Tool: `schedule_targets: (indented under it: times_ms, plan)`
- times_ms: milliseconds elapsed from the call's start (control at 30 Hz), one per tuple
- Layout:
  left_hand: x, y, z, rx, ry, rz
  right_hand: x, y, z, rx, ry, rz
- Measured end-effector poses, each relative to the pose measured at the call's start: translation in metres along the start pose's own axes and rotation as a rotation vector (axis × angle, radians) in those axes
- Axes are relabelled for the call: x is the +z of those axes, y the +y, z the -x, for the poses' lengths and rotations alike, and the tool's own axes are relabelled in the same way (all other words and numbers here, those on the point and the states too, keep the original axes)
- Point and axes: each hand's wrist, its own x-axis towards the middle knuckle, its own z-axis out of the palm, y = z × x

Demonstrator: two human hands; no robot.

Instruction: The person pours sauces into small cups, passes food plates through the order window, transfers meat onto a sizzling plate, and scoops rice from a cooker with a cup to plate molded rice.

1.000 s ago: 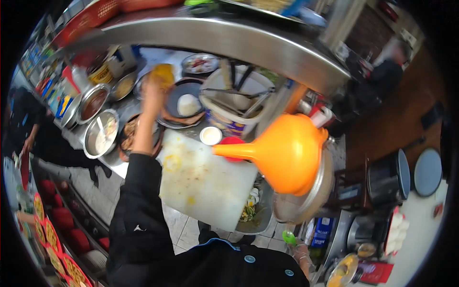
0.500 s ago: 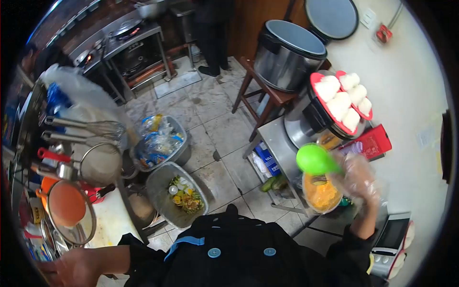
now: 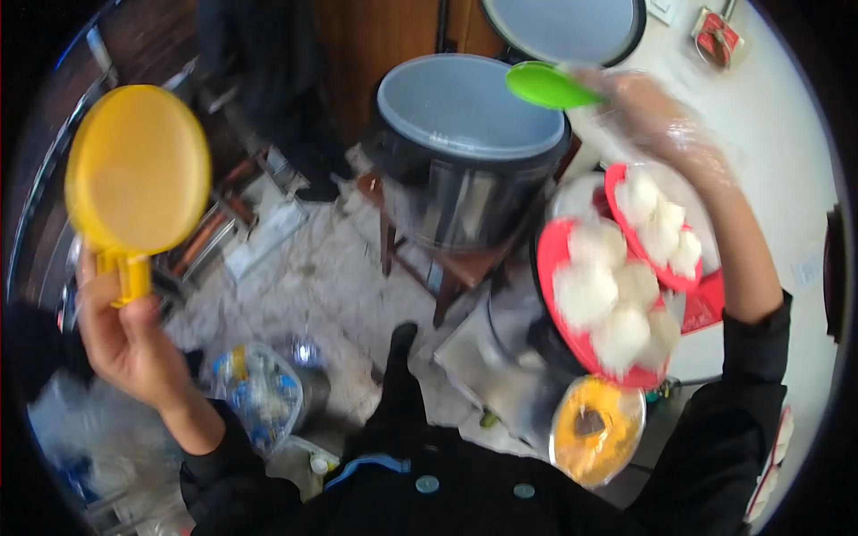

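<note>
My left hand (image 3: pixel 134 330) grips the handle of a yellow round, shallow plastic scoop (image 3: pixel 138 170), raised on the left with its round part upward. My right hand (image 3: pixel 657 121), in a clear plastic glove, is closed around a green plastic spoon (image 3: pixel 550 85). The spoon's bowl hangs over the right rim of a large steel rice cooker (image 3: pixel 456 107), whose lid (image 3: pixel 572 22) stands open behind it. Below my right forearm, a red plate (image 3: pixel 556 246) and a smaller red plate (image 3: pixel 617 183) bear white mounds of rice (image 3: pixel 590 286).
A wooden stool (image 3: pixel 460 268) supports the cooker. Orange shredded food fills a clear-covered bowl (image 3: pixel 617 438) nearby. On the floor stands a bin (image 3: pixel 308 397) of wrappers. A person in dark clothing (image 3: pixel 264 89) stands at the back left. A metal counter (image 3: pixel 474 348) stands right of centre.
My left hand has come up, now with the yellow scoop in it. My right hand has carried the green spoon upward from the orange food to the cooker. The view has shifted.
</note>
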Motion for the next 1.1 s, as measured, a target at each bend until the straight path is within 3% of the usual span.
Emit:
schedule_targets:
  times_ms: [67, 100, 167, 200, 267, 333, 400, 433, 500, 533, 600, 633, 700, 800, 867, 900, 967, 1033, 1100]
  plan:
    - [0.109, -0.064, -0.030, -0.203, -0.021, 0.240, 0.062, 0.030, -0.067, 0.342, -0.380, 0.180]
    - [0.155, -0.085, -0.045, -0.461, -0.089, 0.415, 0.093, 0.043, -0.095, 0.298, -0.513, 0.220]
    - [0.239, -0.139, -0.071, -0.322, -0.171, 0.635, 0.168, 0.070, -0.137, 0.353, -0.706, 0.121]
    - [0.270, -0.153, -0.082, -0.298, -0.212, 0.700, 0.233, 0.091, -0.150, 0.135, -0.673, 0.096]
    - [0.319, -0.172, -0.108, -0.282, -0.316, 0.738, 0.277, 0.073, -0.184, 0.046, -0.656, -0.076]
    - [0.358, -0.186, -0.132, -0.340, -0.471, 0.803, 0.324, 0.056, -0.204, -0.203, -0.868, 0.058]
    - [0.394, -0.199, -0.145, -0.279, -0.544, 0.804, 0.397, 0.066, -0.170, -0.302, -0.757, -0.202]
    - [0.409, -0.203, -0.152, -0.294, -0.565, 0.815, 0.399, 0.070, -0.151, -0.281, -0.747, -0.237]
    - [0.428, -0.209, -0.166, -0.018, -0.749, 0.670, 0.383, 0.083, -0.120, -0.245, -0.750, -0.284]
    - [0.437, -0.207, -0.173, -0.028, -0.767, 0.682, 0.364, 0.091, -0.111, -0.236, -0.732, -0.283]
    - [0.460, -0.198, -0.187, 0.024, -1.332, 0.369, 0.333, 0.104, -0.130, -0.228, -0.702, -0.275]
    - [0.473, -0.196, -0.185, 0.095, -1.450, 0.326, 0.319, 0.110, -0.151, -0.123, -0.801, -0.120]
    - [0.496, -0.184, -0.177, 0.254, -1.651, 0.108, 0.363, 0.126, -0.159, -0.017, -0.994, 0.026]
    - [0.543, -0.172, -0.127, 0.502, -1.829, -0.039, 0.450, 0.094, -0.096, -0.017, -1.064, -0.151]
    - [0.572, -0.161, -0.079, 0.615, -1.976, -0.241, 0.353, 0.070, -0.089, -0.093, -1.085, 0.092]
    - [0.585, -0.155, -0.056, 0.691, -2.042, -0.375, 0.353, 0.072, -0.060, 0.014, -1.001, -0.236]
    - [0.605, -0.153, -0.025, 1.061, -2.108, -0.213, 0.377, 0.087, -0.001, 0.125, -0.894, -0.545]
    - [0.609, -0.149, 0.008, 1.064, -2.207, -0.195, 0.367, 0.098, -0.001, 0.280, -1.114, -0.768]
    - [0.602, -0.146, 0.024, 1.090, -2.307, -0.173, 0.363, 0.085, -0.003, 0.299, -1.236, -0.829]
